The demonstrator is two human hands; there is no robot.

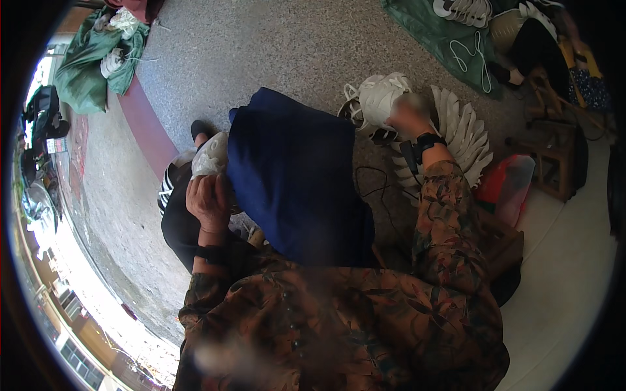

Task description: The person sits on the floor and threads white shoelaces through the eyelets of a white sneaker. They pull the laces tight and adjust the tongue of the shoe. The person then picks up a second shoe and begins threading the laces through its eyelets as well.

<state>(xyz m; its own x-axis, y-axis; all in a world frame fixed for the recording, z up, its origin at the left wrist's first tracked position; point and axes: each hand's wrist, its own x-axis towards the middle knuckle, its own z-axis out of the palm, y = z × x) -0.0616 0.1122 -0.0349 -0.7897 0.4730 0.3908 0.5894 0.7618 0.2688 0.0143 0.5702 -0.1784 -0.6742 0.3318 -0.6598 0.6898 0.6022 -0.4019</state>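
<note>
Left hand (pixel 207 201) is clamped on a white shoe upper (pixel 210 155) at centre left; right hand (pixel 405 116) grips another upper (pixel 378 98) upper right. That stretched reach could topple the fanned white stack (pixel 466 133) beside it, I reckon.

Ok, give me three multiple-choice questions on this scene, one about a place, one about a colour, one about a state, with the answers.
1. Where is the right hand?
A. on the white shoe upper on the floor
B. on the lap
C. on the green sheet

2. What colour is the cloth over the lap?
A. red
B. dark blue
C. yellow

3. What is the left hand doing?
A. hanging free
B. gripping a white piece
C. resting flat on the floor

Answers:
1 A, its fingers are on the upper beside the row of white pieces.
2 B, it is navy throughout.
3 B, its fingers close round the piece at the cloth's edge.
</note>
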